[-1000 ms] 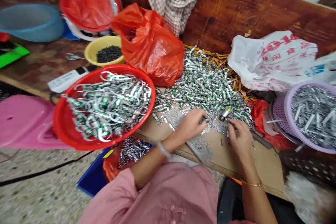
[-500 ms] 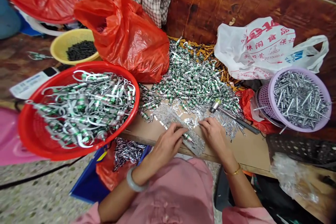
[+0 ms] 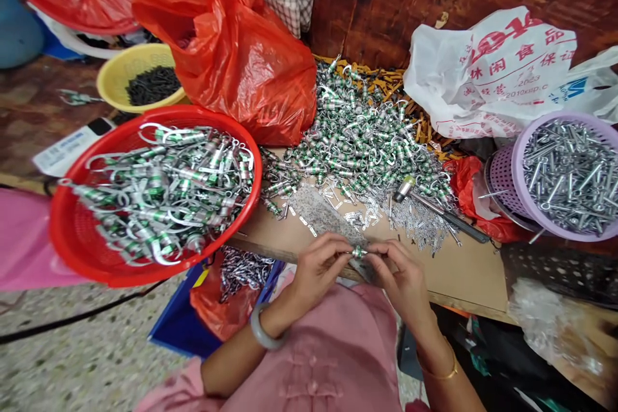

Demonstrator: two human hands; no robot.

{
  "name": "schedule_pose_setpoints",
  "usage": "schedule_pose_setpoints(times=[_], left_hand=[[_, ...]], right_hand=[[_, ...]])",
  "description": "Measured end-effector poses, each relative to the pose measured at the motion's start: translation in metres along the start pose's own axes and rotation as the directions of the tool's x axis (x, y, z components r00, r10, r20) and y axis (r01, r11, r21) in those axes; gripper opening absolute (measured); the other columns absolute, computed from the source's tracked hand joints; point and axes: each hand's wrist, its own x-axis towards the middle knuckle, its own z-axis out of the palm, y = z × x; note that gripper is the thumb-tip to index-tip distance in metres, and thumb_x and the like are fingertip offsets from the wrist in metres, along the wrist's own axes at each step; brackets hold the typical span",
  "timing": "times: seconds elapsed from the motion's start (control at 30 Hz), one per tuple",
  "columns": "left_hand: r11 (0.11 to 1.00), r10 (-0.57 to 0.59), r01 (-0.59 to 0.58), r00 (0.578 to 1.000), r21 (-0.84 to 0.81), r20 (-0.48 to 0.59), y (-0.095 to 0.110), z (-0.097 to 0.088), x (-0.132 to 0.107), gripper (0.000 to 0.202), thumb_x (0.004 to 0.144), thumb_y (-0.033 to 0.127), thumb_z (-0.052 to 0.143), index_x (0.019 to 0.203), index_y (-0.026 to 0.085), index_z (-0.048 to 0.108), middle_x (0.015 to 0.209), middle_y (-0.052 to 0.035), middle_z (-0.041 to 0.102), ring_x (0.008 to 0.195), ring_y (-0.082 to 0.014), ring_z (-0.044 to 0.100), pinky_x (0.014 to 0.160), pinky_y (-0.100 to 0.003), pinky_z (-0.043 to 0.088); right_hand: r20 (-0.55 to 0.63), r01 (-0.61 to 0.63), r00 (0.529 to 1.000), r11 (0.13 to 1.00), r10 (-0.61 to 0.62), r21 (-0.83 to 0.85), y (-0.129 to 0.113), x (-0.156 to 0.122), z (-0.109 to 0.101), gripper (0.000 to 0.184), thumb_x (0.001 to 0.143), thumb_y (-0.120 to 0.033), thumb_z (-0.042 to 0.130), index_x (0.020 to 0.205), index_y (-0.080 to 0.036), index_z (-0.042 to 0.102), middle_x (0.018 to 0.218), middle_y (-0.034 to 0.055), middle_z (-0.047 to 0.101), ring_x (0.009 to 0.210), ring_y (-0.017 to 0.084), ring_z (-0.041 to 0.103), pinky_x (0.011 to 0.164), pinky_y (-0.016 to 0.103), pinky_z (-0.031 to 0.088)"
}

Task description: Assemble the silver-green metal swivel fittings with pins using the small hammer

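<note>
Tiny green-and-silver metal piece [image 3: 358,252] sits at bottom center, pinched up off the cardboard between both hands. Left hand [image 3: 317,268] and right hand [image 3: 402,277] are close together and clamped on it from either side, fingertips nearly meeting around it. There's a jade bangle [image 3: 264,327] on the left wrist, a thin gold bracelet [image 3: 441,368] on the right, and a pink shirt [image 3: 318,354] right below.

Just past the hands, a cardboard sheet [image 3: 463,277] covers the bench, with a speckled gray strip [image 3: 318,214] and loose silver bits [image 3: 415,225] on it. Behind those is a big heap of green-and-silver pieces [image 3: 357,135], with a metal-tipped tool [image 3: 404,188] lying at its right edge.

To the left, a red basin [image 3: 60,235] holds more of the same. To the right, a purple basket [image 3: 514,170] is full of silver rods. Farther up are a yellow bowl [image 3: 112,87] of black bits, a red plastic bag [image 3: 232,58] and a white printed bag [image 3: 483,71].
</note>
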Motion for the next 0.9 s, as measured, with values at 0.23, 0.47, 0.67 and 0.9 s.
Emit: schedule_pose_setpoints(times=[0.23,0.47,0.67,0.9], left_hand=[[0.981,-0.140,0.137,0.990,-0.139,-0.015,-0.003,0.005,-0.006,0.009,0.088,0.023,0.073,0.081,0.019,0.071,0.089,-0.0064,0.076,0.081,-0.0182,0.072,0.073,-0.028,0.056],[0.970,-0.122,0.128,0.992,-0.205,0.042,0.000,0.002,-0.004,0.007,0.089,0.025,0.072,0.087,0.021,0.077,0.088,-0.0070,0.076,0.084,-0.0195,0.071,0.076,-0.031,0.056],[0.937,-0.259,0.249,0.966,-0.246,-0.012,0.000,0.005,-0.007,0.010,0.087,0.024,0.073,0.079,0.018,0.073,0.082,-0.0063,0.073,0.079,-0.0198,0.069,0.072,-0.031,0.055],[0.985,0.101,-0.142,0.934,0.095,0.344,0.010,-0.014,0.007,0.015,0.095,0.017,0.058,0.096,0.020,0.072,0.097,-0.0095,0.077,0.092,-0.0221,0.067,0.086,-0.038,0.051]], right_hand=[[0.007,-0.008,1.000,1.000,0.008,-0.001,-0.002,-0.001,0.012,0.012,0.098,-0.030,0.061,0.091,-0.024,0.069,0.089,0.0043,0.069,0.091,0.021,0.065,0.082,0.035,0.051],[0.092,-0.001,0.996,0.997,-0.007,0.079,-0.005,-0.003,0.011,0.014,0.099,-0.030,0.059,0.090,-0.024,0.069,0.090,0.0061,0.068,0.090,0.022,0.065,0.081,0.035,0.052],[0.105,0.012,0.994,0.997,-0.020,0.077,-0.009,-0.009,0.009,0.011,0.097,-0.028,0.062,0.108,-0.024,0.065,0.098,0.0065,0.069,0.090,0.020,0.066,0.077,0.031,0.054],[0.132,0.030,0.991,0.999,-0.036,0.044,-0.002,-0.011,0.003,0.010,0.097,-0.027,0.063,0.105,-0.024,0.068,0.096,0.0058,0.070,0.091,0.020,0.067,0.079,0.032,0.054]])
